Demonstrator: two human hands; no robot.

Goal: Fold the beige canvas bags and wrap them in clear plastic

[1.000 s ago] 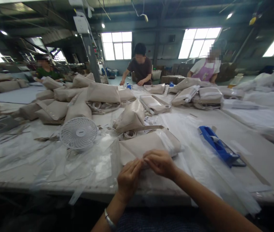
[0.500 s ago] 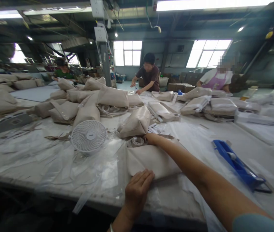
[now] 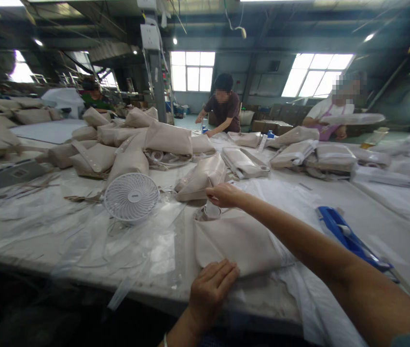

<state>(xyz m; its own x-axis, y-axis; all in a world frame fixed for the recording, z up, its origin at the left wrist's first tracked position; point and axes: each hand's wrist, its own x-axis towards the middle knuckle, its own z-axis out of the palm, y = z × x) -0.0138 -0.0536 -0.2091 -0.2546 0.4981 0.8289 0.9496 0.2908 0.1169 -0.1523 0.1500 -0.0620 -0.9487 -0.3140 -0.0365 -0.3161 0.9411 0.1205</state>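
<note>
A beige bag (image 3: 239, 243) lies on the worktable in front of me, its near edge toward me. My left hand (image 3: 214, 286) rests on that near edge with its fingers laid flat over the surface. At the bag's far side, my right hand (image 3: 225, 195) is closed in a pinch on a pale coiled strap (image 3: 212, 211); the exact grip is partly hidden. Just beyond my right hand sits another stuffed beige bag (image 3: 203, 176).
A white round fan (image 3: 131, 197) stands to the left among clear plastic bags (image 3: 161, 255). A blue tape dispenser (image 3: 349, 238) lies at right. More beige bags (image 3: 169, 140) are piled beyond. Co-workers (image 3: 223, 108) stand across the table.
My right hand has risen slightly and moved left, drawing up the coiled strap. The near bag has shifted a little toward me and to the right. My left hand stays on its edge.
</note>
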